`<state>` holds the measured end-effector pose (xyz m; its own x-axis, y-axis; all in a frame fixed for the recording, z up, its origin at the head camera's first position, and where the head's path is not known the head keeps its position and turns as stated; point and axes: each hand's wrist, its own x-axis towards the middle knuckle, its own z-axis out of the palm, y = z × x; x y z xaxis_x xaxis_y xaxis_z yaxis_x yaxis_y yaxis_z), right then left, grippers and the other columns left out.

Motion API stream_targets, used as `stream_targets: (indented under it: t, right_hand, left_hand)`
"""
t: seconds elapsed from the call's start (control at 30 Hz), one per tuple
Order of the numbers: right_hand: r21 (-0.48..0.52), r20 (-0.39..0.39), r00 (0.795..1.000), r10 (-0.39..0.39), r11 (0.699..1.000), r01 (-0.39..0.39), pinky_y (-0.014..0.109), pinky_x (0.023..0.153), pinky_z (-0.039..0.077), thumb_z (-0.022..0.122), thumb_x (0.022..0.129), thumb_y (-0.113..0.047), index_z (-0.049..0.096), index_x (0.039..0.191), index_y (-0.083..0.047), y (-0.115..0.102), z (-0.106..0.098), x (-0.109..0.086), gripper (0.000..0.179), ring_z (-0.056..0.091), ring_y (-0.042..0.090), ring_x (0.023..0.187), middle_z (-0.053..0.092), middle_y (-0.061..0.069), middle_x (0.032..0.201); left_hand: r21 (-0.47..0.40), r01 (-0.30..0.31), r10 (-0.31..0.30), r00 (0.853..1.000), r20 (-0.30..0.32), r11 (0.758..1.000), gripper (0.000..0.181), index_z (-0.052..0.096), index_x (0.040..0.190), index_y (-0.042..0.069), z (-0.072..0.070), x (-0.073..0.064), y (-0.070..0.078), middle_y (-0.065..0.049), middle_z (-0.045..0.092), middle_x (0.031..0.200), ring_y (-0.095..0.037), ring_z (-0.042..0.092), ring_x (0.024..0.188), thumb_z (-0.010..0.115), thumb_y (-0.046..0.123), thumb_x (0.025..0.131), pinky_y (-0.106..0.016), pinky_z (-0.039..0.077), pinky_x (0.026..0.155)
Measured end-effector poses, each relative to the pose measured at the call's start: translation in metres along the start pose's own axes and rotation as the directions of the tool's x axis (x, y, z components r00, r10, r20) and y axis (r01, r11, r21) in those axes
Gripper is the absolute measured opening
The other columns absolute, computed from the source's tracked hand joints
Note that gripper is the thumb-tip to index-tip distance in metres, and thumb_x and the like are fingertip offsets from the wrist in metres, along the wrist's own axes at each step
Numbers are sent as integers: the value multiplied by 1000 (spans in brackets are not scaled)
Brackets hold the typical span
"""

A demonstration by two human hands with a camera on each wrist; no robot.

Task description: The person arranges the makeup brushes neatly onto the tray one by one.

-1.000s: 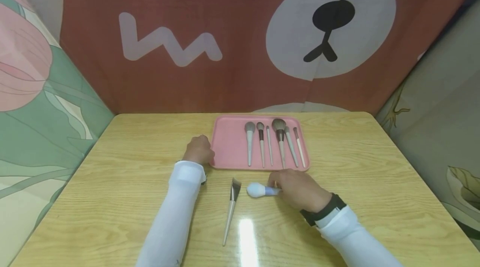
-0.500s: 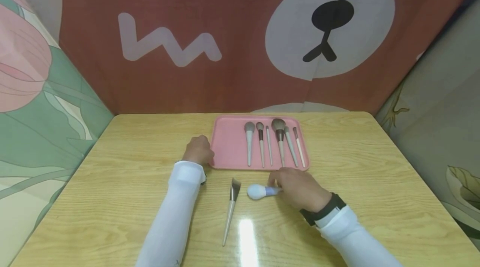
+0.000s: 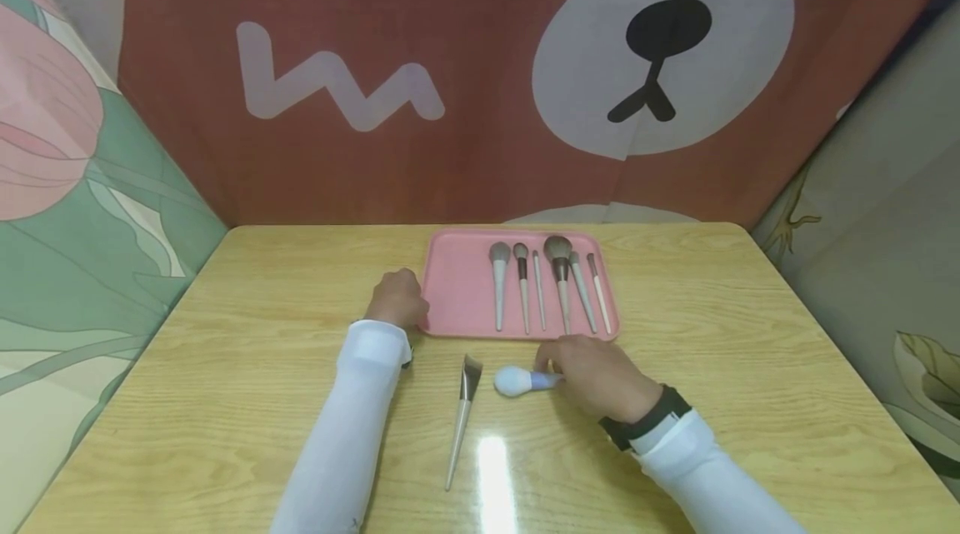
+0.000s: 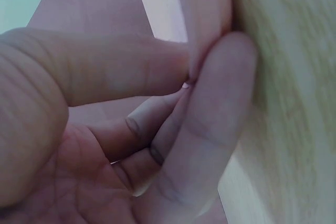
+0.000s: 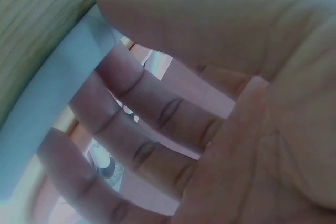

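My left hand (image 3: 397,299) is at the near left corner of a pink tray (image 3: 457,288). In the left wrist view, thumb and forefinger pinch the tray's rim (image 4: 207,11). Just in front of the tray, my right hand (image 3: 600,376) holds a makeup brush (image 3: 513,381) with a pale, rounded head and a lilac collar. That brush lies sideways, its head to the left. Its pale handle (image 5: 63,74) runs between thumb and fingertips in the right wrist view, close over the wood. An angled makeup brush (image 3: 463,409) with a dark ferrule lies on the table between the hands.
Several makeup brushes (image 3: 561,280) lie side by side in the tray's middle and right part. Bare pink surface shows at its left. The wooden table (image 3: 225,401) meets a brown cloth backdrop (image 3: 480,176) behind the tray, with printed cloths at both sides.
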<state>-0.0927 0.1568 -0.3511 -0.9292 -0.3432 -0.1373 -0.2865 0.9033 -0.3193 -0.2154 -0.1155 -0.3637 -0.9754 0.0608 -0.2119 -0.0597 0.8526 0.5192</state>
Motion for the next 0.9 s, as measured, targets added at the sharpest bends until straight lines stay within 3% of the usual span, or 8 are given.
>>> stream_targets:
  t: [0.37, 0.67, 0.9]
  right_hand:
    - [27, 16, 1000, 6, 1000, -6, 37, 75, 56, 79, 88, -6, 77, 98, -21, -1, 1, 1, 18, 62, 12, 80, 71, -3, 88]
    - [31, 12, 1000, -5, 1000, 5, 38, 74, 56, 79, 88, -5, 76, 96, -22, 0, 3, 2, 20, 62, 12, 80, 71, -4, 87]
    - [59, -27, 1000, -16, 998, 18, 29, 65, 52, 79, 90, -8, 77, 105, -19, 0, -2, 4, 19, 57, 10, 73, 71, -5, 83]
  left_hand:
    - [-34, 7, -6, 1000, 2, 999, 10, 67, 82, 0, -1, -2, -3, -14, 64, 79, -27, 59, 69, 74, -1, 75, -31, 52, 58]
    - [-29, 11, -11, 1000, -13, 1000, 10, 64, 79, 1, 0, -4, -3, -11, 60, 76, -25, 56, 68, 73, -2, 75, -29, 49, 56]
    - [-27, 0, 0, 1000, -16, 1000, 9, 65, 79, 1, 0, -3, -1, -10, 59, 75, -25, 55, 67, 73, -1, 74, -30, 49, 56]
